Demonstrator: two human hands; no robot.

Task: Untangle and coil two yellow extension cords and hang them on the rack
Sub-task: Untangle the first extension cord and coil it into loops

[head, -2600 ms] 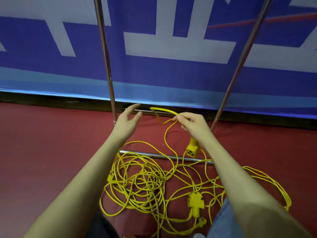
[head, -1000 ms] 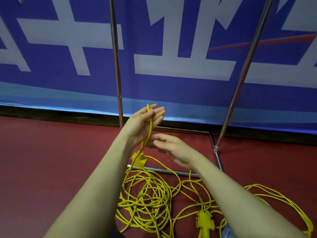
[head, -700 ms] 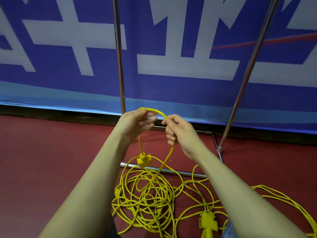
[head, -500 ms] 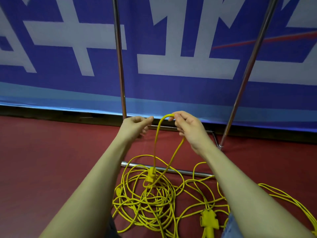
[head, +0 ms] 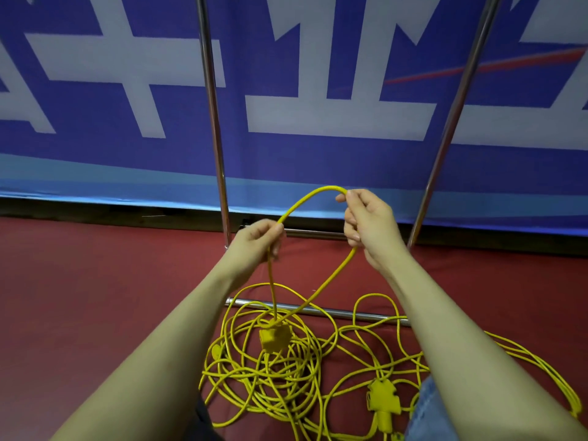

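Observation:
A tangled heap of yellow extension cord [head: 270, 374] lies on the red floor in front of me. One raised loop of the yellow cord [head: 305, 200] arches between my hands. My left hand [head: 259, 238] pinches its left side, and the strand below drops to a yellow socket block [head: 274, 338] at the heap. My right hand [head: 366, 224] grips the loop's right end, higher up. A second yellow socket block [head: 383, 401] lies at the lower right. The metal rack [head: 211, 122] stands just behind, its base bar [head: 321, 310] crossing under the cords.
A blue and white banner [head: 318, 148] hangs behind the rack. The rack's right pole [head: 451, 122] leans up to the right. More cord [head: 541, 367] spreads to the far right on the red floor [head: 95, 281]. Blue jeans [head: 426, 415] show at the bottom.
The loop has grown wider: my right hand has lifted and moved right with the cord, while my left hand now pinches the strand. The socket block has sunk down to the heap.

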